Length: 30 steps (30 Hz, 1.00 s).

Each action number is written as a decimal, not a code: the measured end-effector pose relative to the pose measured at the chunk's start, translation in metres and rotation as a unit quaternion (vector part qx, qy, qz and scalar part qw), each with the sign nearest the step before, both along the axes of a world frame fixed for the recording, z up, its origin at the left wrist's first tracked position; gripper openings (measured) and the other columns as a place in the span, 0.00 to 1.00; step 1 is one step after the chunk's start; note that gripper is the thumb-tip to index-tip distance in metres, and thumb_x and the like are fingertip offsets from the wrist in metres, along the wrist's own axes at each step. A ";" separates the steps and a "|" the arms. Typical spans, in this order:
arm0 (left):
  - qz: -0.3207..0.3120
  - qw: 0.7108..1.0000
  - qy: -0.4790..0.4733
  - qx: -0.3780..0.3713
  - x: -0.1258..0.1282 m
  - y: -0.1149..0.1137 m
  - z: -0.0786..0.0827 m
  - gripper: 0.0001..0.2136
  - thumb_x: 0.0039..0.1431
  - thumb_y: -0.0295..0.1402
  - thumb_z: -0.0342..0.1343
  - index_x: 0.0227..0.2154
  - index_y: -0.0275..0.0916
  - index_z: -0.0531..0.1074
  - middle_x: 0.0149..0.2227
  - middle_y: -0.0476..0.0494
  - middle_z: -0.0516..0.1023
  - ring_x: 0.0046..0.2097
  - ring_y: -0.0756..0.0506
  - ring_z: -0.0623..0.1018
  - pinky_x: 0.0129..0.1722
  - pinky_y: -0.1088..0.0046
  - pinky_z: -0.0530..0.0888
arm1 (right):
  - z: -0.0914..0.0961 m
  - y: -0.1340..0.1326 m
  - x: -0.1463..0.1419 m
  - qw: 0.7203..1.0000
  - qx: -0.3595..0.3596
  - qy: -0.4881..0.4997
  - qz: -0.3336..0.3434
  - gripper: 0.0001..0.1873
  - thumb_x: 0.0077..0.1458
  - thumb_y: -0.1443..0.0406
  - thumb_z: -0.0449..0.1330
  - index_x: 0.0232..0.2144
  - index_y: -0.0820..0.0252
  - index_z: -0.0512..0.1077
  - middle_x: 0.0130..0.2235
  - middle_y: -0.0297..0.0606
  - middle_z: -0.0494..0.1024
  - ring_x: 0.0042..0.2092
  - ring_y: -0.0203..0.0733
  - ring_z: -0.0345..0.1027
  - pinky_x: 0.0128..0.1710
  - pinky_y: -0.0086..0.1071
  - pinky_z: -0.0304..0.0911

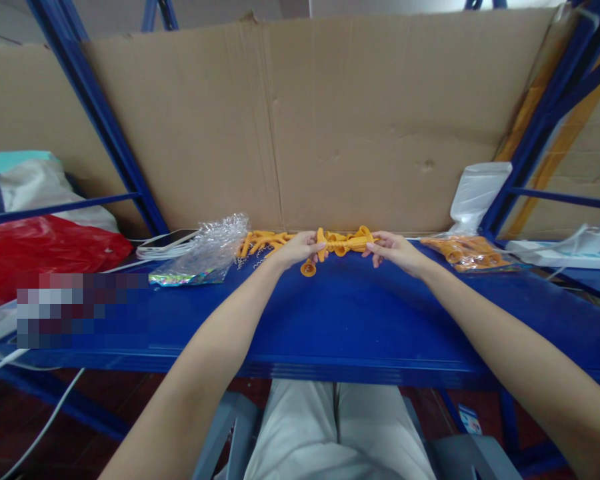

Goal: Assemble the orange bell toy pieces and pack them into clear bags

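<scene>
My left hand (304,248) pinches an orange-yellow plastic piece (321,241) with a crossbar-like end, just above the blue shelf top. My right hand (393,252) closes its thumb and fingers on the right end of an orange-yellow plastic piece (363,244). Between the hands lie more orange pieces (339,244), some ring-shaped; whether they are joined to the held ones I cannot tell. Below my left fingers is a small round orange cup-like part (308,268). Left of that hand, several orange pieces with thin metal chains (263,241) lie in a pile.
A crumpled clear plastic bag (205,253) and a phone with white cable (173,241) lie left. At right are a bag of orange parts (467,253) and a white power strip (563,253). Cardboard (360,120) stands behind; blue posts (107,127) flank it. A red bag (50,250) sits far left.
</scene>
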<state>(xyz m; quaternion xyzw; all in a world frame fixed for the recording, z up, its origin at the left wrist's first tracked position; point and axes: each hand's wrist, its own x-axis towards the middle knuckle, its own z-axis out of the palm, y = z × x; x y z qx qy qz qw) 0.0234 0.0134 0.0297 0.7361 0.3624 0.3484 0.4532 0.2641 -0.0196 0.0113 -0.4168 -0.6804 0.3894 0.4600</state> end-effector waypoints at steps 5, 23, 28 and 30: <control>-0.032 0.999 -0.002 0.005 -0.004 0.006 -0.003 0.06 0.56 0.25 0.55 0.27 0.33 0.63 0.21 0.49 0.74 0.18 0.56 0.70 0.20 0.81 0.66 | 0.000 -0.002 -0.001 1.000 -0.004 -0.005 0.006 0.26 0.42 0.53 0.66 0.39 0.63 0.67 0.29 0.38 0.78 0.20 0.32 0.66 0.22 0.30 0.58; -0.015 1.000 0.007 0.014 -0.005 0.010 -0.004 0.05 0.56 0.23 0.54 0.28 0.33 0.63 0.22 0.49 0.74 0.18 0.56 0.69 0.20 0.80 0.65 | -0.003 0.000 -0.004 1.000 0.001 -0.012 0.007 0.23 0.43 0.55 0.66 0.37 0.63 0.66 0.27 0.37 0.78 0.19 0.32 0.66 0.21 0.30 0.59; -0.023 1.000 0.004 0.006 -0.006 0.007 -0.001 0.06 0.55 0.24 0.55 0.27 0.33 0.63 0.22 0.48 0.74 0.18 0.56 0.69 0.20 0.80 0.66 | -0.008 0.006 -0.002 0.999 0.040 0.004 0.010 0.24 0.37 0.56 0.69 0.36 0.61 0.68 0.26 0.32 0.75 0.21 0.33 0.67 0.22 0.30 0.62; -0.039 0.999 -0.003 0.004 -0.007 0.008 -0.001 0.06 0.55 0.25 0.55 0.26 0.32 0.63 0.22 0.47 0.75 0.18 0.56 0.69 0.20 0.80 0.66 | -0.008 0.007 -0.002 0.999 0.050 0.003 0.011 0.25 0.36 0.55 0.69 0.36 0.61 0.69 0.27 0.32 0.74 0.21 0.33 0.67 0.23 0.30 0.63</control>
